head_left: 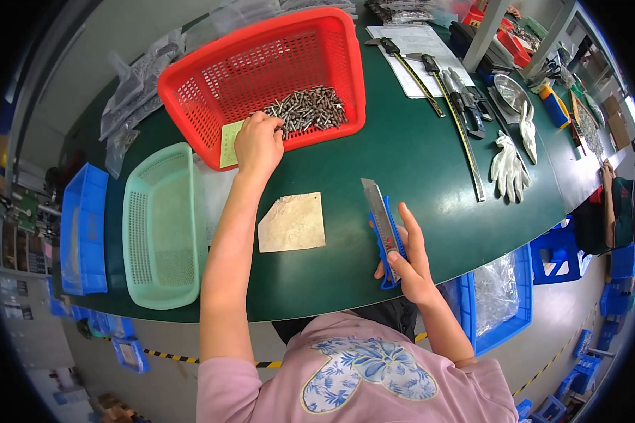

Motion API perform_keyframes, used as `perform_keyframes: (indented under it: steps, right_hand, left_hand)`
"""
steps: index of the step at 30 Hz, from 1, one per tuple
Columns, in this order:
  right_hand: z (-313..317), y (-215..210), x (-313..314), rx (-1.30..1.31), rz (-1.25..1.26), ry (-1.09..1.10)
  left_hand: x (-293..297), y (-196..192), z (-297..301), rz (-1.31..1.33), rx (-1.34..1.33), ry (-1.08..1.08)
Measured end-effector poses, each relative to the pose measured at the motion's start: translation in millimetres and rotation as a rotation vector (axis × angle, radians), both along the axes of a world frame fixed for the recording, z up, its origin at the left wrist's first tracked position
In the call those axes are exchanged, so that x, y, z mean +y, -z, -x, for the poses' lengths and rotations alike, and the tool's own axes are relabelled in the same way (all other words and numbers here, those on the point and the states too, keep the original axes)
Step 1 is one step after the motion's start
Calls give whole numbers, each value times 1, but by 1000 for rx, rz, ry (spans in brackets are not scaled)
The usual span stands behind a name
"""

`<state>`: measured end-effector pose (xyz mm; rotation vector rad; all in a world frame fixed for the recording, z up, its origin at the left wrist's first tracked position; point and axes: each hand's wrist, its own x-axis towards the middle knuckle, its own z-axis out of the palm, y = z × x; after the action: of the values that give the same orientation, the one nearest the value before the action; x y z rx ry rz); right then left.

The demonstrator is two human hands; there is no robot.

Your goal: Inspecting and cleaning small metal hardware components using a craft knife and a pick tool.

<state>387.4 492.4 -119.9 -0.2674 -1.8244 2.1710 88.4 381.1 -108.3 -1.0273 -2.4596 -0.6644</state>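
Observation:
My left hand (259, 143) reaches into a tilted red plastic basket (215, 77), its fingers bent together at the edge of a heap of small metal pins (309, 111). What the fingertips hold, if anything, is hidden. A yellow-green paper card (229, 144) lies beside that hand against the basket's wall. My right hand (410, 261) is wrapped round a blue snap-off utility knife (386, 236), its blade end pointing away from me. Between my arms, a worn beige square card (293, 223) with a clipped corner rests on the green table.
A light green basket (162, 233) and a blue bin (85, 229) stand at left. Calipers (409, 70), a steel ruler (469, 155) and white gloves (509, 169) lie at right. A blue crate (522, 303) with plastic bags stands below the table's front edge.

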Motion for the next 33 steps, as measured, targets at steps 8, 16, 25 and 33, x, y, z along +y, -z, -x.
perform_keyframes:
  steps: [8,16,25,33]
  right_hand:
    - [0,3,1,76,148,-60]
    - [-32,-19,-5,-187,-380,-76]
    - [-74,-17,-35,-110,-650,-72]
    - [-86,-16,-53,-64,-936,-32]
  left_hand:
    - [-6,-1,4,92,103,145]
    - [-68,-3,-132,34,-304,232]
    - [-95,-5,-221,80,-333,209]
    - [-107,3,-238,52,-280,175]
